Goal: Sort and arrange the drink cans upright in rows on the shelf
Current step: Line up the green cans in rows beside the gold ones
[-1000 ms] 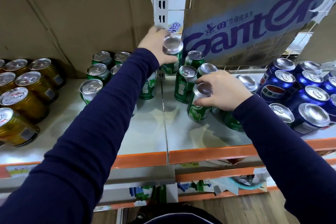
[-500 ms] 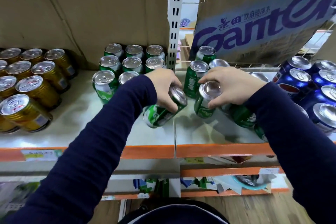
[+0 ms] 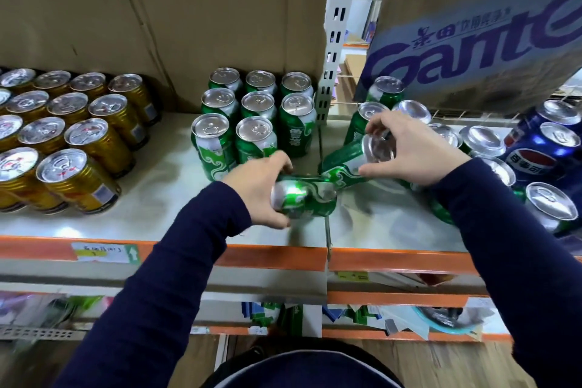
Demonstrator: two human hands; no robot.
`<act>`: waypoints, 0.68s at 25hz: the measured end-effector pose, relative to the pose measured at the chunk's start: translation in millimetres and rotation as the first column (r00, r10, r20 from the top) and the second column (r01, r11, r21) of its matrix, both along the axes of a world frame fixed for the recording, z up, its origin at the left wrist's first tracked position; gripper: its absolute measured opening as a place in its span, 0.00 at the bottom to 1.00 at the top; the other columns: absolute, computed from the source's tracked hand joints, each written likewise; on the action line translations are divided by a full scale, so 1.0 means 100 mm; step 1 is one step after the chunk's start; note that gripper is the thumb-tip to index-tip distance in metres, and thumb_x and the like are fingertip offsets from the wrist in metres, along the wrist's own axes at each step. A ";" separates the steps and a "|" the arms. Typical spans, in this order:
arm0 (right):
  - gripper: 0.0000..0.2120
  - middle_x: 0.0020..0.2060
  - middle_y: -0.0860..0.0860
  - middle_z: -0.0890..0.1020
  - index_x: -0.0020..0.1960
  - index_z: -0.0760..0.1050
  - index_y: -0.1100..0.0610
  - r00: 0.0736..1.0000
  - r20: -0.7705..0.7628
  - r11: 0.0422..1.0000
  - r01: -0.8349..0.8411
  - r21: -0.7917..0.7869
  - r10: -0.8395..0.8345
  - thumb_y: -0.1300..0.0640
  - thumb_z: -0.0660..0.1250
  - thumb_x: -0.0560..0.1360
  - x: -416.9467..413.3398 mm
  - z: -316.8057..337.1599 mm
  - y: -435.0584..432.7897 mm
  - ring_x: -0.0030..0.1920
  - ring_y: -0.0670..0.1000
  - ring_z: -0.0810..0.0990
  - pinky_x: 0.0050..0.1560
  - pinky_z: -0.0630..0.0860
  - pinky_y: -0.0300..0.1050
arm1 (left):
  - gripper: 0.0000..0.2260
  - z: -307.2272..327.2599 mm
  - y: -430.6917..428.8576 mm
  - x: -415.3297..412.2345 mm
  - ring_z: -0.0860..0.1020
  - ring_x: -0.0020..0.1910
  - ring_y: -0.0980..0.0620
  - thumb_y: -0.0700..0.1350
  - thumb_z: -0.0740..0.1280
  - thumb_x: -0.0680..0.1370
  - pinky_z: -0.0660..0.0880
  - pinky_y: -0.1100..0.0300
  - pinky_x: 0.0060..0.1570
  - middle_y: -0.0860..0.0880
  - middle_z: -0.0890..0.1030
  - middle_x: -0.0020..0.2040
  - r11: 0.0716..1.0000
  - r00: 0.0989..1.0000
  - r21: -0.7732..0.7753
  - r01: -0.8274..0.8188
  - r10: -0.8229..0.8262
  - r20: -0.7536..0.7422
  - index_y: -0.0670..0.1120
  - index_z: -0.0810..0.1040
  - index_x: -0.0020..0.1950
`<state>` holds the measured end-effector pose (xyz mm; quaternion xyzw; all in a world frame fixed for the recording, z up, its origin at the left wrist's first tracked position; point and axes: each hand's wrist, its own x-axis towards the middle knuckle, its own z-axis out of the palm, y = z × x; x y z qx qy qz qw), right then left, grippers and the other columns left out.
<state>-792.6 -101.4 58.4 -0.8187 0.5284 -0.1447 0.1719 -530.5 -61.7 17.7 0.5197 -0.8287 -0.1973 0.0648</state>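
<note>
My left hand [image 3: 256, 186] grips a green can [image 3: 304, 198] that lies sideways just above the shelf [image 3: 151, 198], near the seam between the two boards. My right hand [image 3: 406, 151] holds a second green can [image 3: 349, 164] by its top end; this can is tilted, its base pointing down-left and close to the first can. Behind my left hand, several green cans [image 3: 258, 110] stand upright in rows. More green cans [image 3: 381, 94] stand behind my right hand, and some lie partly hidden under my right sleeve.
Gold cans [image 3: 72, 132] stand in rows at the left of the shelf. Blue cans [image 3: 548, 148] crowd the right end. Cardboard boxes [image 3: 472, 25] hang low over the back of the shelf. A white slotted upright [image 3: 333, 41] rises between the boards. The orange shelf edge [image 3: 267, 257] runs along the front.
My left hand has carried its green can from the back down towards the front and turned it sideways. My right hand has tipped its can over to the left. The view has shifted left.
</note>
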 end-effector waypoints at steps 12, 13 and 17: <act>0.15 0.35 0.54 0.80 0.58 0.69 0.55 0.985 0.071 0.881 0.105 0.461 -0.155 0.52 0.67 0.75 0.23 -0.17 0.15 0.32 0.54 0.79 0.38 0.79 0.50 | 0.33 0.35 -0.08 0.47 0.75 0.38 0.49 0.67 0.75 0.55 0.74 0.55 0.40 0.51 0.78 0.38 0.991 0.991 -0.097 -0.094 0.102 0.087 0.53 0.67 0.51; 0.12 0.34 0.55 0.77 0.57 0.71 0.57 0.971 0.115 0.879 0.137 0.456 -0.210 0.52 0.64 0.76 0.28 -0.16 0.13 0.32 0.56 0.78 0.36 0.79 0.51 | 0.33 0.34 -0.07 0.50 0.75 0.38 0.49 0.67 0.75 0.55 0.74 0.55 0.40 0.51 0.78 0.39 0.990 0.993 -0.093 -0.101 0.106 0.054 0.53 0.68 0.51; 0.12 0.31 0.59 0.79 0.48 0.71 0.61 0.899 0.141 0.694 0.212 0.688 -0.415 0.53 0.57 0.79 0.43 -0.12 0.07 0.24 0.55 0.76 0.25 0.74 0.41 | 0.31 0.30 -0.07 0.55 0.76 0.43 0.50 0.67 0.75 0.54 0.75 0.55 0.44 0.53 0.79 0.44 0.990 0.995 -0.103 -0.096 0.094 -0.022 0.55 0.69 0.50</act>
